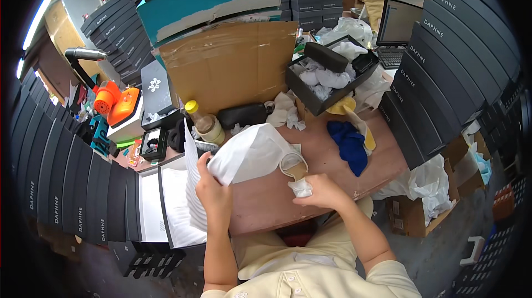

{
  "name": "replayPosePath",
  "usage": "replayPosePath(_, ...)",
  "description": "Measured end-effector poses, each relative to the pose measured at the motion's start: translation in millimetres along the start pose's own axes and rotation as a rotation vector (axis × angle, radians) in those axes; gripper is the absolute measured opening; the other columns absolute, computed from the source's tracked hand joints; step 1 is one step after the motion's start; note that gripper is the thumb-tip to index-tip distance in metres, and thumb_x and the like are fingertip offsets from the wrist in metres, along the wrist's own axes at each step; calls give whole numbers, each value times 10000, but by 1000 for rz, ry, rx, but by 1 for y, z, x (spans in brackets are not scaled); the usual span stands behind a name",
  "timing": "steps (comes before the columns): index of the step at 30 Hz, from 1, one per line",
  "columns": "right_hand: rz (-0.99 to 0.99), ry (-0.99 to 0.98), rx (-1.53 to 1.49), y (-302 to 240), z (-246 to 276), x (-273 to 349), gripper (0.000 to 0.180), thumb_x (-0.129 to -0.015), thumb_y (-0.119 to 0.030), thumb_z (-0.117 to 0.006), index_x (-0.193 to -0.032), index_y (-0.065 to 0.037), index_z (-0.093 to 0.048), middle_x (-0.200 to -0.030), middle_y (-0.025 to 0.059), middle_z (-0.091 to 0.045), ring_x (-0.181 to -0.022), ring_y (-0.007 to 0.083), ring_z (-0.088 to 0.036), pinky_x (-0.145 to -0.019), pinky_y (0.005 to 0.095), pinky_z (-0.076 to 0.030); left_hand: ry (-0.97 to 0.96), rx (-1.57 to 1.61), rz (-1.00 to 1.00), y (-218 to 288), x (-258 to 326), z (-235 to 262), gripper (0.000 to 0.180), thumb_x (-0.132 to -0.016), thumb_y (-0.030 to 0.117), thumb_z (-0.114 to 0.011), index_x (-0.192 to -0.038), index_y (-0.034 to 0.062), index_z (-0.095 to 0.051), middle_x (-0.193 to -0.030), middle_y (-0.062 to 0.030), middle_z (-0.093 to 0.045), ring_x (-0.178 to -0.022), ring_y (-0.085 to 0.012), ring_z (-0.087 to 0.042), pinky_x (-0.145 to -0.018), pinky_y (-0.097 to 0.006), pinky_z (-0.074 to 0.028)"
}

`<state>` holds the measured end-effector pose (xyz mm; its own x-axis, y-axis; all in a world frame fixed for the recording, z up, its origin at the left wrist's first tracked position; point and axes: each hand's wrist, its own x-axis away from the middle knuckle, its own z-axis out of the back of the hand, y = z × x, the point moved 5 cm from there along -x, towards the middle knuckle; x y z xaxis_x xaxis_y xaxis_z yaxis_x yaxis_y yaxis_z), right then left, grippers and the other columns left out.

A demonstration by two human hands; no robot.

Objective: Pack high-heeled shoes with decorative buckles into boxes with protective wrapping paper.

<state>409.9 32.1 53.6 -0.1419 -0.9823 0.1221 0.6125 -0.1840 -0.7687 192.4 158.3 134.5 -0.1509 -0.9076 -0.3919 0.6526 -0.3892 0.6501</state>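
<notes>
1. Stacks of dark flat boxes [460, 59] stand all around a brown worktop [277, 198], with a big piece of cardboard [233, 65] leaning at the back.
2. On the worktop, right in front of the person, lies a white bag [249, 156]. A tan shoe [292, 166] peeks out of its right end.
3. The bag's long side runs from left to right, from one hand to the other.
4. The left hand [213, 190] is closed on the left edge of the bag, pinching the cloth and lifting it a little.
5. The right hand [321, 191] sits just right of the shoe. Its fingers are curled around a small wad of white paper [302, 188], which touches the shoe's opening.
6. Both hands are close to the bag, but only the left one holds it.
7. Farther back, an open black box [327, 76] is tilted up. Inside it are more wads of white paper and a dark pouch.
8. A blue cloth [349, 143] lies to the right, well apart from the hands.
9. A bottle with a yellow cap [205, 123] stands behind the bag, near its left end.
</notes>
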Motion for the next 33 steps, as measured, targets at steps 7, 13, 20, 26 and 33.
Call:
replayPosePath(7, 58, 192, -784, 17, 68, 133, 562, -577, -214, -746, -1021, 106, -618, -898, 148, -664, -785, 179, -640, -734, 274, -503, 174, -72, -320, 29, -6, -3, 248, -676, 11, -621, -917, 60, -651, -726, -109, -579, -677, -297, -578, -603, -375, -442)
replayPosePath(13, 197, -298, -1489, 38, 52, 196, 941, -512, -315, -679, -1177, 265, -354, -1048, 392, -532, -873, 405, -626, -826, 381, -504, 40, 141, -311, 41, 17, -45, 255, -699, 31, -666, -949, 79, -684, -618, -117, -583, -486, -230, -543, -503, -321, -427)
replayPosePath(20, -148, 161, -2108, 33, -29, 152, 608, -727, -474, -561, -1163, -53, -521, -1108, 202, -575, -948, 496, -560, -609, 438, -570, -395, 514, -49, 53, 37, -41, 330, -775, -6, -634, -1096, 69, -649, -733, -86, -678, -638, -13, -520, -579, -210, -431)
replayPosePath(26, -155, 187, -2026, -3, -42, 120, 608, -803, -454, -546, -1260, -62, -457, -1220, 145, -530, -1064, 384, -549, -714, 410, -554, -596, 931, 18, 61, 77, -20, 248, -880, 58, -565, -1107, -25, -617, -910, -55, -678, -813, -58, -548, -718, -216, -465)
replayPosePath(33, 52, 149, -641, -58, -46, 92, 555, -863, -391, -550, -1241, 0, -446, -1186, 202, -509, -1116, 306, -495, -921, 394, -408, -345, 623, -406, 79, 101, 12, 260, -875, 65, -554, -1112, -20, -621, -846, -53, -693, -605, -56, -565, -568, -216, -470)
